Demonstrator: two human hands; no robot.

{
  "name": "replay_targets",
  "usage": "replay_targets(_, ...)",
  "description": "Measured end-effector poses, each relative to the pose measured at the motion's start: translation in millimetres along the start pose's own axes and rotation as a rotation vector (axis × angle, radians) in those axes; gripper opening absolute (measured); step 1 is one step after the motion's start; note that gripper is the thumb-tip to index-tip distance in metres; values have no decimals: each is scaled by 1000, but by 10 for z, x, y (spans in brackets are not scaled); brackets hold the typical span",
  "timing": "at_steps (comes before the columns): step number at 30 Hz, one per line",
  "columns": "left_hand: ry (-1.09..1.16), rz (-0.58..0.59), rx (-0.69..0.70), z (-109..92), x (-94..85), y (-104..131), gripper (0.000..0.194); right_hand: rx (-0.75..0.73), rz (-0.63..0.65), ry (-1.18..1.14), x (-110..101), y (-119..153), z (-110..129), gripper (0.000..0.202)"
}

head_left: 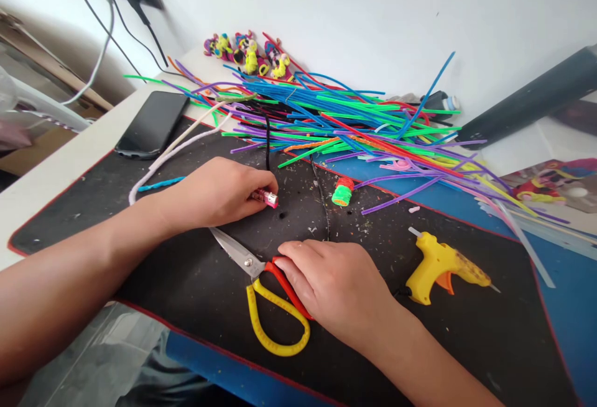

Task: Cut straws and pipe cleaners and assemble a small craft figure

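Your left hand (pixel 224 199) is clamped on the pencil (pixel 269 198) above the mat (pixel 457 345), apparently to leave the pink end exposed, while your right hand (pixel 338 286), its grip indeterminable, touches the scissors (pixel 249 263), whose handles face you, presumably for ready access.

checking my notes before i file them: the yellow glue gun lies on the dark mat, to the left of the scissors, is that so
Not quite: the head view shows the yellow glue gun to the right of the scissors, on the dark mat.

White wall (pixel 349 6) – grey tiled floor (pixel 93 354)
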State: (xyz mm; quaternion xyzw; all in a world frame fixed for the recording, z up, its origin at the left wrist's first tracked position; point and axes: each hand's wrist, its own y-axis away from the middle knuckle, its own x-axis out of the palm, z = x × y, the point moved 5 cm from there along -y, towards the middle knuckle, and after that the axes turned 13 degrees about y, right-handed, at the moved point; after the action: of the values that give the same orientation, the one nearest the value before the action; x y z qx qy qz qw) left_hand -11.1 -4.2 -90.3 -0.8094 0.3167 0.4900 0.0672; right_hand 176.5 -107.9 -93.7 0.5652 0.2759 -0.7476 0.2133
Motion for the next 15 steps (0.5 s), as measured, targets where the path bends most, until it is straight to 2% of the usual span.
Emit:
replay_targets(5, -32, 1, 21, -2, 15, -6, 24, -4, -16, 8, 0, -5, -3, 37)
replay_targets(15, 294, -47, 23, 177, -39, -6, 32, 8, 18, 2, 27, 6, 0, 34)
